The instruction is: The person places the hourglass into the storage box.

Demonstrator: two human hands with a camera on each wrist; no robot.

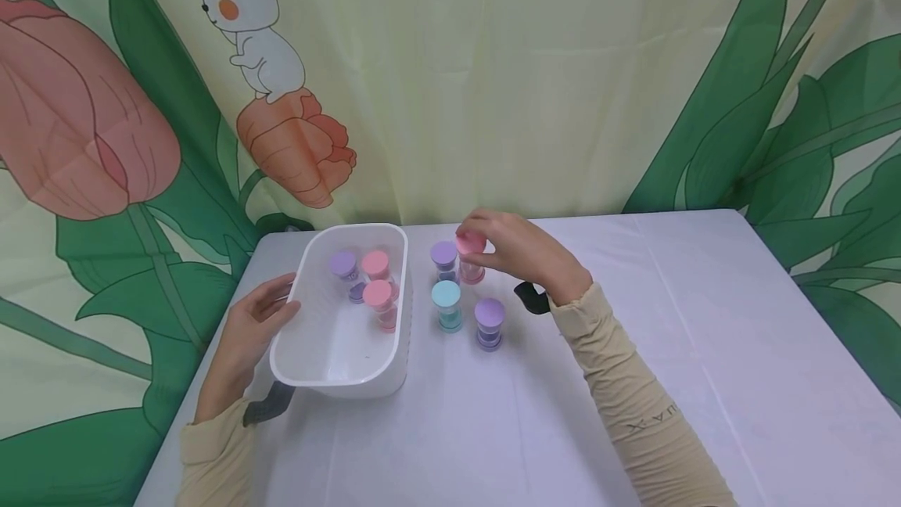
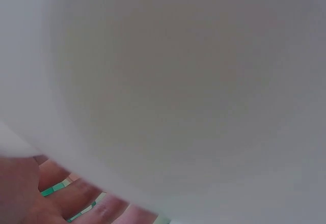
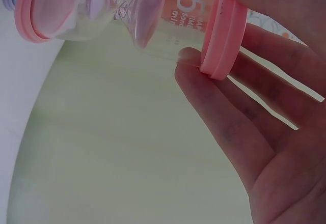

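Right hand [image 1: 521, 249]: fingers bent, thumb and fingertips pinching the top cap of a clear hourglass-shaped sand timer with pink round caps [image 1: 472, 271].
Pinched timer: near the far edge of the white-covered table [image 1: 739, 350], roughly upright, white "15" on its wall; whether its base touches down, I cannot tell.
Left hand [image 1: 253, 323]: partly curled, gripping the left side of a white round-cornered bin [image 1: 324, 343], thumb at the rim.
Bin contents: one purple-capped timer [image 1: 343, 263], two pink-capped timers [image 1: 380, 294].
In the way: a purple-capped clear timer [image 1: 444, 253] between pinched timer and bin.
Nearer the front edge: a light-blue-capped timer [image 1: 446, 296], another purple-capped timer [image 1: 489, 312].
Beyond the far edge: pale-yellow printed curtain [image 1: 493, 84].
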